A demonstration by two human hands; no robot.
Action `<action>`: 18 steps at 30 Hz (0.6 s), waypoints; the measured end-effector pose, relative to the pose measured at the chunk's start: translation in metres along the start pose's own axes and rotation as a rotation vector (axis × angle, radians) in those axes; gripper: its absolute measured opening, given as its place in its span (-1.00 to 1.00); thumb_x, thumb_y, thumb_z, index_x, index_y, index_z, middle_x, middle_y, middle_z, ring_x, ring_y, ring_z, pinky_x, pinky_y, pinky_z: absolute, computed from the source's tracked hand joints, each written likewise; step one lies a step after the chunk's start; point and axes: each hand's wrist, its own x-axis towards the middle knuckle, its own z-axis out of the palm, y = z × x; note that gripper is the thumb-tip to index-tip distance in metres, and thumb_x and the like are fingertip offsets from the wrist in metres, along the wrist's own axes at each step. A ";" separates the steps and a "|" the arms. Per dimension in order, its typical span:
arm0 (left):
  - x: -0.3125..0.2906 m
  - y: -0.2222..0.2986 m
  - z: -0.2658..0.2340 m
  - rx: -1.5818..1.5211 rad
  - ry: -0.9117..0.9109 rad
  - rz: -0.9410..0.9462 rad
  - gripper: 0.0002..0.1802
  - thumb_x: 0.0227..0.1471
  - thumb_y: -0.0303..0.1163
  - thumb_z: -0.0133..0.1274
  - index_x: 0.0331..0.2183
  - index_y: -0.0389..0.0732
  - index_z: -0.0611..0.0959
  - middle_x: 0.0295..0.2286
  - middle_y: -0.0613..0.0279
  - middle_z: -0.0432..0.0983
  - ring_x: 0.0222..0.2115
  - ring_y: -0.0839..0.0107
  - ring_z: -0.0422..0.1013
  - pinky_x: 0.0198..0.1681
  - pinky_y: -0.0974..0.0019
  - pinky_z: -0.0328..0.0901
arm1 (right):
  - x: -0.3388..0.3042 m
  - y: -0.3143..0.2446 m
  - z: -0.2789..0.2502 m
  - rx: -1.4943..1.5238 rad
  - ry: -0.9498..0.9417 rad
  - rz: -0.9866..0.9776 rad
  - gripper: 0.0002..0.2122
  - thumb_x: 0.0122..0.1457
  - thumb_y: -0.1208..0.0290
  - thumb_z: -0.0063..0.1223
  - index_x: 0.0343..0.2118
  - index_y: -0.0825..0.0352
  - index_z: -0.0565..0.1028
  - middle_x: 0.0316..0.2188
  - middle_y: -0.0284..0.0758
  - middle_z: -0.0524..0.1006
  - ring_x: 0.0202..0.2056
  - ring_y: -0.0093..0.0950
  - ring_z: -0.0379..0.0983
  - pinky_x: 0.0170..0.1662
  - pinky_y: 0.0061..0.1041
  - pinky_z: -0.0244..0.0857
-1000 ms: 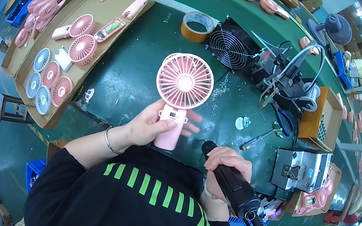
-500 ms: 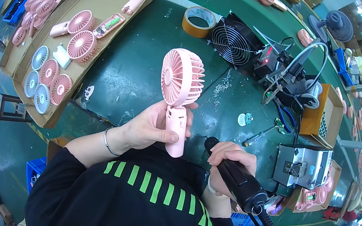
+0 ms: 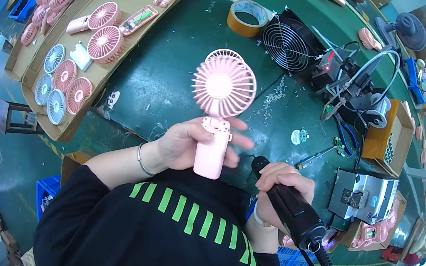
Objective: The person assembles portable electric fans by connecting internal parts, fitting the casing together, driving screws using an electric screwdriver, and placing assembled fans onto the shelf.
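A pink handheld fan (image 3: pixel 211 152) stands upright in my left hand (image 3: pixel 182 140), its round caged head at the top with the ribbed back toward me. The thumb presses the fan near the joint below the head, while the other fingers spread out behind it, slightly blurred. My right hand (image 3: pixel 284 185) is wrapped around a black electric screwdriver (image 3: pixel 298 215). Its dark tip end points up and left toward the fan, apart from it, and a coiled cord hangs from its rear end.
A cardboard tray (image 3: pixel 148 12) with fan parts lies at the left. Beyond my hands are a tape roll (image 3: pixel 247 18), a black cooling fan (image 3: pixel 291 43) and a soldering device (image 3: pixel 341 75). Pliers (image 3: pixel 345 137), a small screwdriver (image 3: pixel 315 157) and a metal box (image 3: pixel 363 196) sit at the right.
My left hand has turned the pink fan so its ribbed back now faces me, and its fingers have loosened outward. My right hand keeps the electric screwdriver in nearly the same place.
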 end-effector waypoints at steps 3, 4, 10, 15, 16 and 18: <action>-0.008 -0.003 -0.001 0.048 0.048 0.012 -0.42 -0.10 -0.47 0.10 0.01 -0.38 0.39 -0.14 -0.26 0.49 -0.29 0.06 0.56 -0.19 0.08 0.48 | -0.001 0.001 0.000 0.012 0.004 -0.022 -0.29 0.06 -0.39 -0.20 -0.31 0.39 0.33 -0.71 -0.29 0.37 -0.70 -0.45 0.30 -0.53 -0.45 0.23; -0.010 -0.005 -0.005 0.048 0.055 0.013 -0.42 -0.10 -0.47 0.10 0.01 -0.38 0.39 -0.14 -0.26 0.49 -0.29 0.06 0.56 -0.19 0.08 0.48 | -0.002 0.002 -0.001 0.017 0.004 -0.017 -0.29 0.06 -0.39 -0.20 -0.31 0.39 0.33 -0.71 -0.29 0.37 -0.70 -0.45 0.30 -0.53 -0.45 0.23; -0.012 -0.013 -0.019 -0.365 -0.154 -0.004 -0.54 -0.07 -0.43 0.10 -0.08 -0.35 0.45 -0.23 -0.21 0.53 -0.33 0.10 0.57 -0.21 0.04 0.49 | 0.008 -0.007 -0.009 -0.011 -0.107 -0.057 -0.42 0.14 -0.21 -0.11 -0.26 0.39 0.34 -0.71 -0.28 0.40 -0.71 -0.43 0.33 -0.54 -0.44 0.26; -0.011 -0.005 -0.011 -0.095 0.030 0.051 -0.54 -0.04 -0.42 0.11 -0.06 -0.31 0.45 -0.16 -0.17 0.52 -0.30 0.18 0.56 -0.17 0.13 0.48 | 0.045 -0.048 -0.006 0.484 -0.721 -0.119 -0.64 0.32 0.11 -0.21 -0.09 0.35 0.35 -0.61 -0.13 0.50 -0.65 -0.29 0.45 -0.49 -0.30 0.45; -0.014 -0.005 -0.008 0.065 0.125 0.076 -0.54 -0.02 -0.41 0.11 -0.05 -0.31 0.44 -0.14 -0.17 0.51 -0.28 0.20 0.55 -0.16 0.15 0.47 | 0.046 -0.053 -0.003 0.599 -0.855 -0.087 -0.53 0.35 -0.04 -0.41 -0.11 0.32 0.38 -0.58 -0.08 0.49 -0.65 -0.27 0.43 -0.52 -0.32 0.42; -0.008 -0.005 0.001 0.198 0.125 0.053 -0.55 0.00 -0.40 0.10 -0.05 -0.31 0.44 -0.10 -0.16 0.48 -0.23 0.23 0.54 -0.13 0.20 0.46 | 0.040 -0.065 0.018 0.719 -0.769 -0.101 -0.50 0.36 -0.05 -0.52 -0.12 0.29 0.39 -0.63 -0.07 0.45 -0.69 -0.29 0.37 -0.56 -0.34 0.35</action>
